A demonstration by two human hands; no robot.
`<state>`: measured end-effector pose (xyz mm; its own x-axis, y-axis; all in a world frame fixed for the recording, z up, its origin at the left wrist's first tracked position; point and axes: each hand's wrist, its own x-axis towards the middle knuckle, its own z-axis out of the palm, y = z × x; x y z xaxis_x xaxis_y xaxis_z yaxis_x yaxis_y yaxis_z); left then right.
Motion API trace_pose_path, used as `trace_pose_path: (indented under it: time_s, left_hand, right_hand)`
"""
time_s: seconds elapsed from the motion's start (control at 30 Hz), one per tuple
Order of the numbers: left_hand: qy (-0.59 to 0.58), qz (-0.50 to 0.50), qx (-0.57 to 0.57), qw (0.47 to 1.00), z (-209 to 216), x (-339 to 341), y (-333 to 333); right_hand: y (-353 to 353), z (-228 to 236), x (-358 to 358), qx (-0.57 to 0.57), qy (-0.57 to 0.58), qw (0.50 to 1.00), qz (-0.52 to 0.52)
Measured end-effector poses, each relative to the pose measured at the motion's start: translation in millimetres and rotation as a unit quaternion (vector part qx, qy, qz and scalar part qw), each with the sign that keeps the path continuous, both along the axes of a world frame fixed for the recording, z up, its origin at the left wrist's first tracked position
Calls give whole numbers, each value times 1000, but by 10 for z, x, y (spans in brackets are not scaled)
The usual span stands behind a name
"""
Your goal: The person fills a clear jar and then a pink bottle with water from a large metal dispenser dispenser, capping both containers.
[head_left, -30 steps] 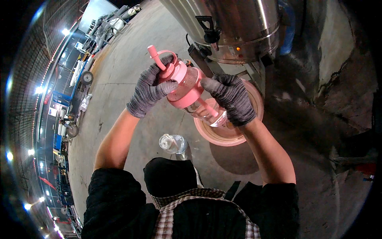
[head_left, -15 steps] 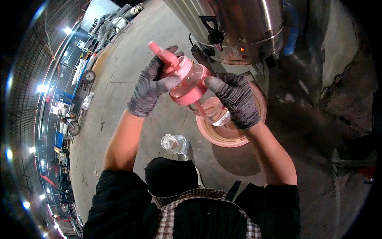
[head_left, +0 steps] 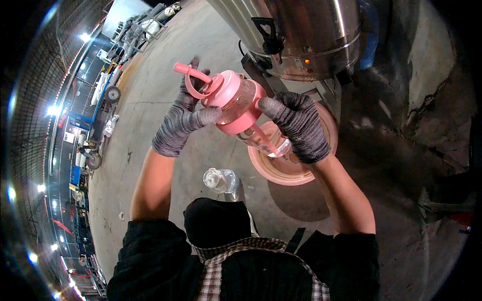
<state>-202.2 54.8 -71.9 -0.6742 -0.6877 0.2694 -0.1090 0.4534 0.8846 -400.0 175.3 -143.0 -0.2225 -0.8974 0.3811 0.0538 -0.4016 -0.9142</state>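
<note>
A clear water bottle (head_left: 238, 108) with a pink lid and pink bands is held tilted in front of me, its lid toward the upper left. My right hand (head_left: 299, 125), in a grey knit glove, grips the bottle's body, thumb on the lower pink band. At the lid, my gloved left hand (head_left: 182, 113) has its fingers stretched out behind the pink spout (head_left: 193, 74) and its thumb against the lid's edge. Liquid and a pink straw show inside the bottle. Part of the bottle's base is hidden behind my right hand.
Below the bottle, a pink basin (head_left: 278, 175) sits on the concrete floor. A clear plastic bottle (head_left: 221, 180) stands left of it. At the upper right is a large metal urn (head_left: 306, 40) with a black tap (head_left: 271, 45) and a lit orange lamp. Wheeled equipment lines the far left.
My left hand has shifted left and loosened round the lid, its fingers straightening. The lid and spout have turned, so the spout now points further left. My right hand keeps its hold.
</note>
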Motion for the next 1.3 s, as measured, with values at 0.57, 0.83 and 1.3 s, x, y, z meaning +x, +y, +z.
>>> trace_pose_path:
  time_s: [0.57,0.83,1.3]
  left_hand:
    - [83,-39,103,990,-112,-57,62]
    - [37,50,-20,998,-238,-57,115]
    - [93,25,94,991,-39,-75,231]
  right_hand:
    - [-73,-171,-70,-60,142,988,-30]
    - [-74,-202,-56,-56,175,982,-32]
    - [-17,-121,-49,-38,116,993,-5]
